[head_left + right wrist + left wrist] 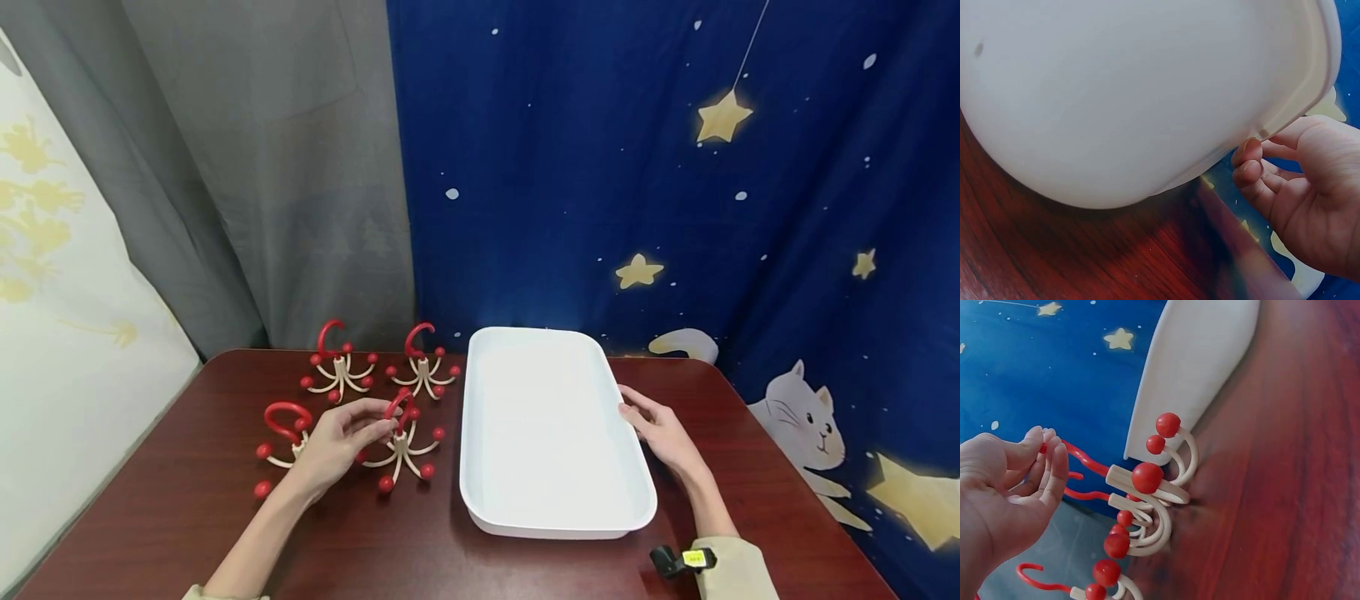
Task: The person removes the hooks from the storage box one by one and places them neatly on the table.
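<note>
My left hand pinches the red curved top of a hanger with hooks. This hanger has a pale wooden hub and several curved arms tipped with red balls. In the left wrist view, thumb and fingertips meet on the red hook, and the arms spread below over the tabletop. My right hand grips the right rim of a white rectangular tray, thumb at the edge. The right wrist view shows the fingers at the tray's rim.
Two similar hangers stand behind, one at the back left and one at the back middle. Another hanger is partly hidden by my left hand. The dark red table ends at curtains behind. A black strap clip sits by my right sleeve.
</note>
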`<action>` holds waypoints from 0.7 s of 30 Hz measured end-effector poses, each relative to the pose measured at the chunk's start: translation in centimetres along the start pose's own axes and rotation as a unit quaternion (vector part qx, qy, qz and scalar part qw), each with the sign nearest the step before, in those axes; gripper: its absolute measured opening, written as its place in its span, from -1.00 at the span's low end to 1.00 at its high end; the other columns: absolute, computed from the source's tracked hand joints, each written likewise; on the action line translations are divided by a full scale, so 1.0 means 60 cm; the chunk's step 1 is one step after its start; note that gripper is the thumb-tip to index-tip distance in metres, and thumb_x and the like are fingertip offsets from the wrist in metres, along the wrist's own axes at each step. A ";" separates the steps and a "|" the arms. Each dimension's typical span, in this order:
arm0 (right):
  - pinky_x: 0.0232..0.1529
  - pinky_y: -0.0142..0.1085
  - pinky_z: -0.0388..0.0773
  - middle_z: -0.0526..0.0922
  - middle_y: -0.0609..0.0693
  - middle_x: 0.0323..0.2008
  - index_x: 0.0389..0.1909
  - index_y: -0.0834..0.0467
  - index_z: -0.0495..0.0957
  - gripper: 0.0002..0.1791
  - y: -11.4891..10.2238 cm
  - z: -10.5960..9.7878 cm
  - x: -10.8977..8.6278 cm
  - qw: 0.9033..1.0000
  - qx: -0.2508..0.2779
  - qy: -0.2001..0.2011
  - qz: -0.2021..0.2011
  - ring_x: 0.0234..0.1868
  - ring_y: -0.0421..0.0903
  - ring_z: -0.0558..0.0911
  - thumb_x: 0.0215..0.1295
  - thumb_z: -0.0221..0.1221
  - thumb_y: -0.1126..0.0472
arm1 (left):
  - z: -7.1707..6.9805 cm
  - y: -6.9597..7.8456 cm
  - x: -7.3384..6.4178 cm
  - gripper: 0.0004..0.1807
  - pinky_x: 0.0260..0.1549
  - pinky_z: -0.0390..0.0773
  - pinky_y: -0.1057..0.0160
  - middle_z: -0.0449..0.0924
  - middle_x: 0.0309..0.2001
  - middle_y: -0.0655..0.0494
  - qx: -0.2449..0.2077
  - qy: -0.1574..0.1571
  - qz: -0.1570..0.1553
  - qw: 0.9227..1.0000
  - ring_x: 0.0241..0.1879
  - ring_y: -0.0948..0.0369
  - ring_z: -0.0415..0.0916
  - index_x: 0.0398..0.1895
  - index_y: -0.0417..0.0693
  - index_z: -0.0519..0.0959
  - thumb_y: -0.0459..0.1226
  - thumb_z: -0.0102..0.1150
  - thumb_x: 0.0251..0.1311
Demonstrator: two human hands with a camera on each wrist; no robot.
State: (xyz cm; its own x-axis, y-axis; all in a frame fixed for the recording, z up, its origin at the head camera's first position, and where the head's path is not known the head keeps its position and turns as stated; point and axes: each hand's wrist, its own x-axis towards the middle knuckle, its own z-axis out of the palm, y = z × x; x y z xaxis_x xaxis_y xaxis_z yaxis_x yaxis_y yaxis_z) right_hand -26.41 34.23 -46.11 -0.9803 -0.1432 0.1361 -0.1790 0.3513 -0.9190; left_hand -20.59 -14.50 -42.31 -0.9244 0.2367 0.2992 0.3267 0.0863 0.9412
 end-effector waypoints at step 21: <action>-0.17 -0.33 0.65 0.67 0.24 -0.07 0.46 0.29 0.28 -0.38 -0.011 0.001 -0.003 1.000 -0.015 0.009 0.010 -0.18 -0.16 0.68 0.54 0.11 0.06 | -0.007 -0.004 -0.001 -0.62 -0.11 0.61 0.30 0.67 -0.09 -0.22 0.008 0.022 -0.026 0.999 -0.16 0.14 0.65 0.18 -0.34 0.53 -0.24 0.13 0.47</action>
State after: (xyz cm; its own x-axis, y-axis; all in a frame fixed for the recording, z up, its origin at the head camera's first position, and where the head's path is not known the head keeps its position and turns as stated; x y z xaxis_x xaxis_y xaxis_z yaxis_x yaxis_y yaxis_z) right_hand -26.09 33.97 -45.55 -0.9849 -0.1189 0.1255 -0.1620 0.3807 -0.9104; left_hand -20.69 -14.94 -42.47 -0.9476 0.1895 0.2572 0.2814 0.1137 0.9528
